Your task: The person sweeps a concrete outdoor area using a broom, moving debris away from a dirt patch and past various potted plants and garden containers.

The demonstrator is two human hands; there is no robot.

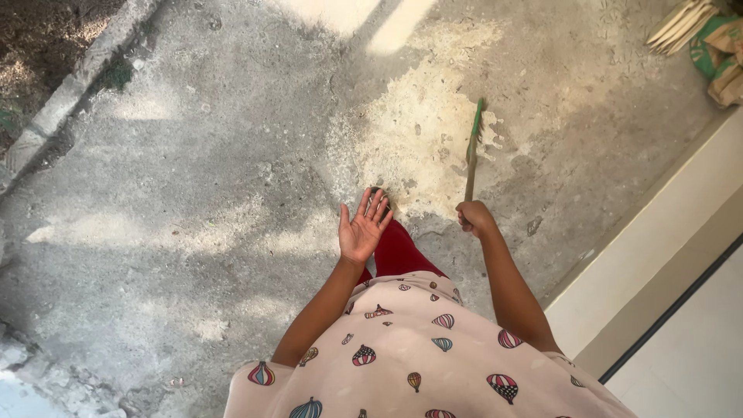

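Right hand (474, 217) fisted around the top of a broom (472, 151), fingers clamped on the wooden handle. The stick runs up and away from the body; green bristle head rests on the concrete floor (193, 193) in a pale, dusty sunlit patch, roughly centre-right of the yard. Left hand (362, 230) empty, palm up toward the camera, fingers spread apart, hovering over the floor just left of the broom hand, touching nothing. A red trouser leg (398, 251) and a dark shoe tip show just beyond it, below a pale top (418, 348) printed with hot-air balloons.

A concrete kerb (70, 93) runs along the floor's upper-left edge with soil behind it. Cream step (665, 240) along the right edge. Bundle of wooden sticks (681, 23) and a green-and-tan sack (720, 58) in the top-right corner.

Risks, as judged: one-handed grip high on the stick gives weak control, so the head could skid or twist on the rough surface. Loose dust could blow back over swept ground. Small stones near the patch may catch the bristles.
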